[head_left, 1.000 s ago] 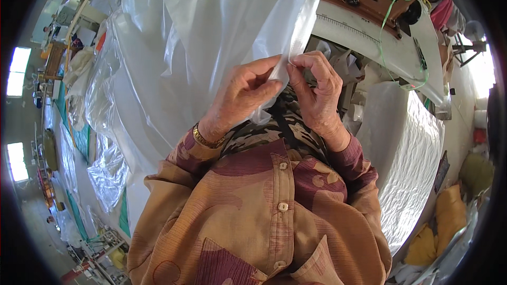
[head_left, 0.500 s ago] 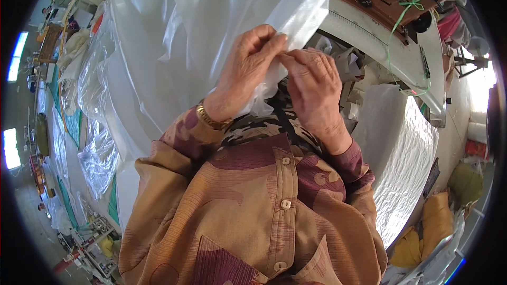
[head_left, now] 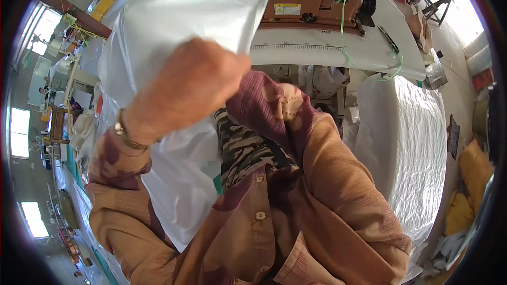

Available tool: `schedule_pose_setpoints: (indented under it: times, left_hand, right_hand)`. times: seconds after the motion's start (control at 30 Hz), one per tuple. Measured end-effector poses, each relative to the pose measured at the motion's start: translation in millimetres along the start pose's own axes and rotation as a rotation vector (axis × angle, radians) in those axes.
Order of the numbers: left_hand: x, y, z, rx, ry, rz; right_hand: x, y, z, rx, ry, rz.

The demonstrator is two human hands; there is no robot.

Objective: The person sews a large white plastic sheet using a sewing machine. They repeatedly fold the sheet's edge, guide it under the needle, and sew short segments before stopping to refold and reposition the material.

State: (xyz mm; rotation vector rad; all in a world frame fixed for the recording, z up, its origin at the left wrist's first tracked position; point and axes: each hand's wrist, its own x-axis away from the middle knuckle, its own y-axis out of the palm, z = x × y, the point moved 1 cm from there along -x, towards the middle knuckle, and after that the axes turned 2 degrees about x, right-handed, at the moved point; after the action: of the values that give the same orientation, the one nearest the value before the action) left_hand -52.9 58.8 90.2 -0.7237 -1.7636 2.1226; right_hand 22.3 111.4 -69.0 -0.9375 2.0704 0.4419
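Observation:
My left hand (head_left: 185, 87), with a gold-coloured watch (head_left: 127, 132) at its wrist, is raised over a white, shiny plastic sheet (head_left: 158, 26). Motion smears it, but its fingers look curled closed; whatever lies in them is hidden. My right sleeve (head_left: 269, 97) reaches across toward the left hand, which covers my right hand. The sheet runs up beside a brown sewing machine (head_left: 327, 0) and also hangs below my left forearm, over my lap.
The machine's pale table (head_left: 296, 55) has a ruler strip along its front edge. Green thread (head_left: 343, 16) hangs from the machine, near dark thread snips (head_left: 389, 39). A stack of white sheets (head_left: 417, 142) stands at right. Yellow cloth (head_left: 459, 214) lies farther right.
Both hands have moved left, and the right one has gone out of sight behind the left. The sheet's upper part has shifted left. My view has turned, bringing the sewing machine nearer the middle.

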Motion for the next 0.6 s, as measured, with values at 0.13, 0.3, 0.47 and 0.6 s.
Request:
schedule_pose_setpoints:
  times: [0.13,0.3,0.47,0.6]
  left_hand:
    - [46,75,-13,-0.033,-0.088,-0.019]
    - [91,192,-37,0.003,-0.345,0.366]
    - [84,244,-37,0.361,-0.621,0.731]
    - [79,261,-31,1.142,-0.952,0.727]
  right_hand:
    - [86,11,21,0.267,0.201,-0.181]
    - [170,-46,24,0.555,0.289,-0.499]
    - [136,-142,-26,0.697,0.321,-0.835]
    - [86,-160,-63,0.961,-0.204,-0.726]
